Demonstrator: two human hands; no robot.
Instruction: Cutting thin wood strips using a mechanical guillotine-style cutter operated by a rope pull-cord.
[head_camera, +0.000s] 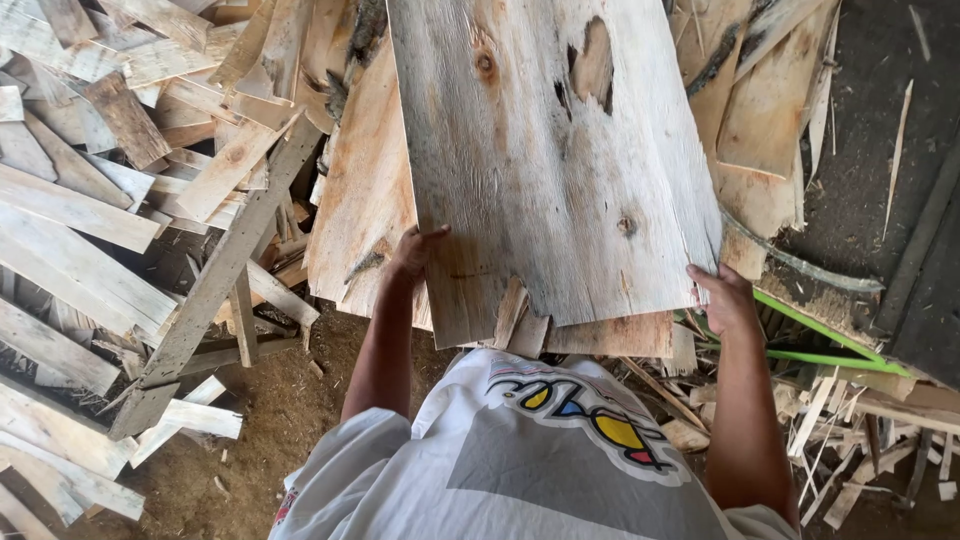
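Observation:
I hold a wide, thin sheet of pale grey wood veneer out in front of my chest, with knots and ragged holes near its top. My left hand grips its lower left edge. My right hand grips its lower right corner. Under the sheet lies a stack of similar tan veneer sheets, partly hidden by the one I hold.
A heap of grey and tan wood offcuts fills the left side, with a long grey plank leaning across it. Splinters and a green strip lie at the right beside dark ground. Sawdust-covered dirt lies below.

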